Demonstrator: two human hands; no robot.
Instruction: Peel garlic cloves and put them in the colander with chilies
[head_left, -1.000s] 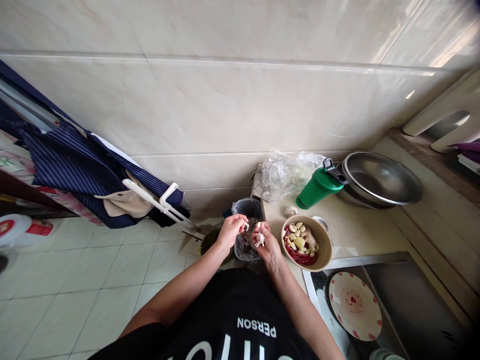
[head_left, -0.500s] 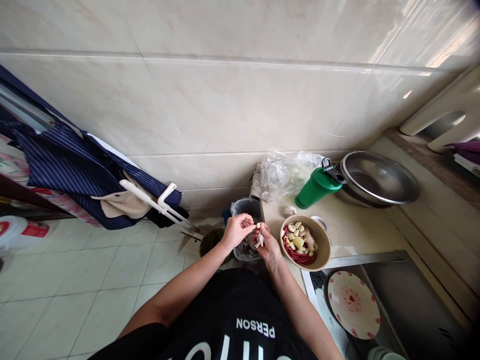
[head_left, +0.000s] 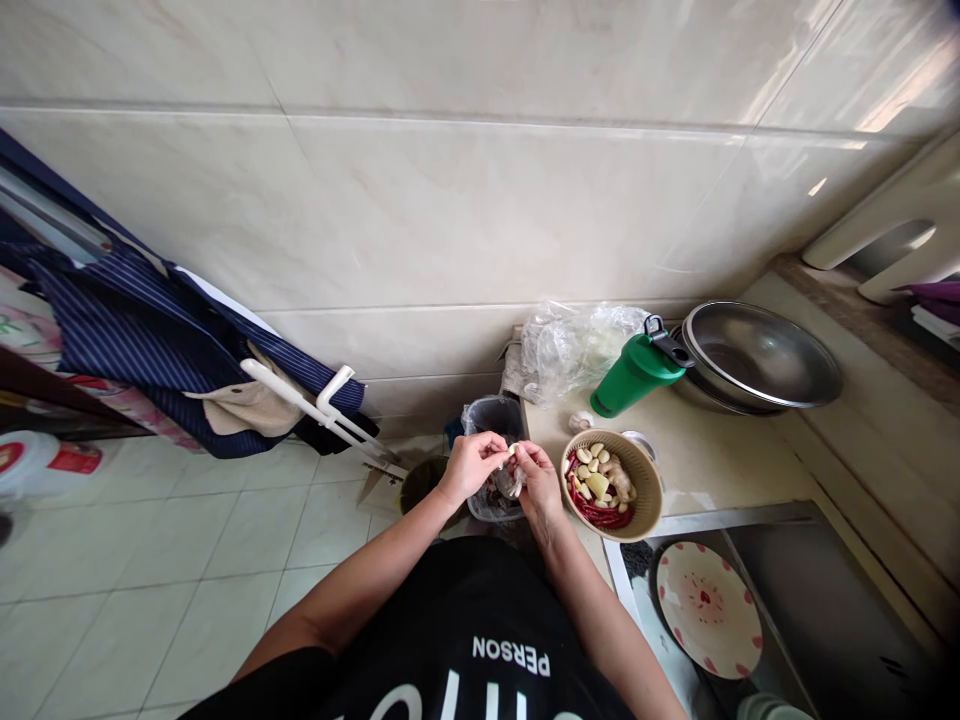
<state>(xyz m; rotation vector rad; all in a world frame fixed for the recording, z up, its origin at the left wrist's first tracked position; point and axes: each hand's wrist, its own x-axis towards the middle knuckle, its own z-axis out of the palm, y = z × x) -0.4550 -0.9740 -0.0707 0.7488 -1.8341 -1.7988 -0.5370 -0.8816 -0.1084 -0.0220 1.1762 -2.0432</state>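
Over the trash bin [head_left: 493, 412], my two hands meet at a small pale garlic clove [head_left: 513, 450]. The fingertips of my left hand [head_left: 471, 467] are pinched at the clove's left side. My right hand [head_left: 538, 483] is closed around whitish papery garlic [head_left: 517, 487], and its thumb and forefinger also touch the clove. Fingers partly hide both pieces. Just right of my right hand stands a beige basket [head_left: 651, 490] with peeled garlic cloves [head_left: 583, 456], ginger [head_left: 619, 480] and dried red chilies [head_left: 602, 517]. A garlic bulb [head_left: 580, 421] lies behind the basket on the counter.
A green shaker bottle [head_left: 636, 375], a crumpled plastic bag [head_left: 574, 345] and stacked metal bowls [head_left: 761, 355] line the counter by the wall. Nearer right, a patterned plate [head_left: 709, 610] sits in the sink area. A white rack [head_left: 300, 402] with hanging aprons [head_left: 142, 330] is at left.
My right fingers have shifted up toward the clove, and the papery garlic in that hand is now more covered. My left hand has barely moved.
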